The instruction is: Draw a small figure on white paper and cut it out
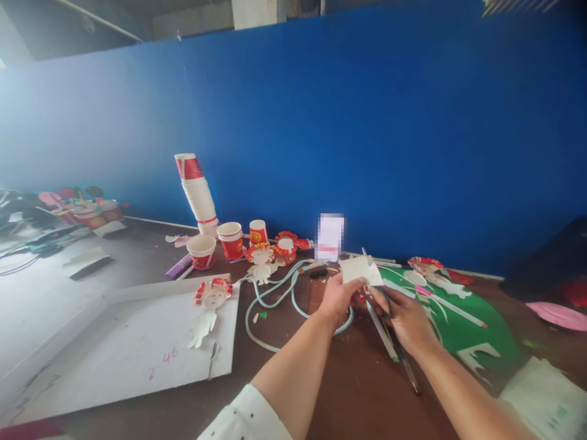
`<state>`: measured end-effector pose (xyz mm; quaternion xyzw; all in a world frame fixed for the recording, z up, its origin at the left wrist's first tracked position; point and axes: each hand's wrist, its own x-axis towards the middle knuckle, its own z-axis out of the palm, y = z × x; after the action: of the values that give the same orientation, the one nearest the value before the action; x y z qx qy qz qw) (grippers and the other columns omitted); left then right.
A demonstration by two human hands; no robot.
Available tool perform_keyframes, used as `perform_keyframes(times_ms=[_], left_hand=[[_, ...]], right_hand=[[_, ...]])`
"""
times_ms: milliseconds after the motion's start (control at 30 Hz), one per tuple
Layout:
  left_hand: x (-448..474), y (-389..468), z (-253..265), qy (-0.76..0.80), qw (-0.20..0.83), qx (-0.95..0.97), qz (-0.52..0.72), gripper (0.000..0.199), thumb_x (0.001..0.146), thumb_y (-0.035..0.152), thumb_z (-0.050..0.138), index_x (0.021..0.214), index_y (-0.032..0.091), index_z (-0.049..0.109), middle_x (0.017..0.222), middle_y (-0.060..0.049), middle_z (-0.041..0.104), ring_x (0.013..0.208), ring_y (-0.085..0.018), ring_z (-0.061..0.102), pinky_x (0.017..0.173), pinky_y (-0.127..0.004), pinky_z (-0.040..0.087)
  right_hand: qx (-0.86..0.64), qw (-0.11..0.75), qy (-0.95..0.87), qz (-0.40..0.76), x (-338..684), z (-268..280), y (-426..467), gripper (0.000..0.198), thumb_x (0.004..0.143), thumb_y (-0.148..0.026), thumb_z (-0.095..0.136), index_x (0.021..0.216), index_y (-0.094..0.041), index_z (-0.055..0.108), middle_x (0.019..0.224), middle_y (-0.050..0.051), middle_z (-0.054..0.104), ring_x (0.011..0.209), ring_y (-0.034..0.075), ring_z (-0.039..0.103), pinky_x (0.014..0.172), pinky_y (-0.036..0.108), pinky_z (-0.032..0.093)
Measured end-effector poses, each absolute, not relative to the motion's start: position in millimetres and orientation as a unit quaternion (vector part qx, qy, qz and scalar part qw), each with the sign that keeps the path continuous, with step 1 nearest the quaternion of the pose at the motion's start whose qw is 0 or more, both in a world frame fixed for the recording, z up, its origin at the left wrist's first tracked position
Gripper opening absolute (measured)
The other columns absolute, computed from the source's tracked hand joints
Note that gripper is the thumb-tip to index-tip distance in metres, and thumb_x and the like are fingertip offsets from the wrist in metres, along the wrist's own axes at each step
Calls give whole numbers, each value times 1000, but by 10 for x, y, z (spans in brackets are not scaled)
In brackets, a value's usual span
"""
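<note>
In the head view, my left hand [340, 298] grips a small white piece of paper [358, 271] by its lower edge. A pair of scissors [387, 303] with dark handles is in my right hand [407, 321], close against the paper. A blade tip shows above the paper's top edge; the rest of the blades is hidden behind it. Some red-and-white bits show beneath the paper, between the hands. Under my right hand lie a white marker [383, 335] with a green end and a dark pen [406, 363].
A leaning stack of paper cups [197, 194] stands by the blue partition [367, 122], near several red-and-white cups [230, 239]. Cut-out paper figures [215, 296] lie about, one on a white box lid [123, 336]. A pale cable [252, 333] loops left of my hands; a green disc [495, 330] lies right.
</note>
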<state>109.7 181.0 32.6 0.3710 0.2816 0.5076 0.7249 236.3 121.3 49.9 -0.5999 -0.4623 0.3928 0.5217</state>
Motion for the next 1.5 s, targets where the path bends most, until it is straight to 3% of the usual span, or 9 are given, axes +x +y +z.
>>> perform_keyframes(times_ms=[200,367,533,667,800,900,1133,1500], left_hand=[[1065,1800,391,272,735,330,526,43,57,32,82,90,12,62,65,0,58,53,-10,52,48,-22,42],[1036,1826,413,282,726,319,540,53,53,27,84,100,12,63,84,-6,66,64,-11,58,53,-21,45],[1018,1858,392,278,726,334,533,49,54,31,85,94,11,64,75,-2,63,56,-8,53,49,-20,39],[1001,1885,386,285,725,319,539,38,55,32,85,78,11,63,64,1,58,54,-6,50,50,-18,37],[1004,1915,366,270,719,316,557,40,57,31,84,86,11,66,76,-4,65,62,-9,57,59,-21,45],[1014,1933,329,262,719,303,567,42,57,29,84,90,11,66,83,-5,67,68,-11,61,68,-25,50],[1006,1963,273,264,718,319,559,39,62,26,81,95,13,65,79,-2,65,61,-7,56,63,-20,47],[1019,1957,295,283,689,350,568,34,60,32,81,76,13,59,66,1,58,57,-7,52,56,-19,39]], right_hand=[[-611,532,-449,378,2367,431,1240,41,67,-51,77,100,-27,78,55,-3,60,53,17,53,51,27,37],[-593,560,-406,412,2411,348,1276,40,70,-48,77,104,-29,76,64,-3,65,59,18,56,52,27,40],[-576,587,-372,430,2396,349,1286,34,68,-46,80,96,-28,76,65,-4,64,59,16,55,51,26,40],[-547,603,-358,456,2361,367,1285,34,67,-46,81,92,-24,75,68,-2,65,60,14,55,49,24,40],[-512,600,-412,457,2374,343,1288,35,75,-49,74,98,-23,73,70,-1,65,53,11,49,40,23,29],[-502,576,-437,475,2397,317,1293,36,82,-51,67,108,-27,70,79,-1,69,51,10,47,43,24,31],[-500,533,-465,500,2387,339,1296,36,84,-53,63,110,-28,67,85,1,70,62,14,55,47,23,37],[-499,524,-493,483,2358,363,1275,35,84,-52,64,105,-25,68,80,2,64,62,13,49,44,21,31]])
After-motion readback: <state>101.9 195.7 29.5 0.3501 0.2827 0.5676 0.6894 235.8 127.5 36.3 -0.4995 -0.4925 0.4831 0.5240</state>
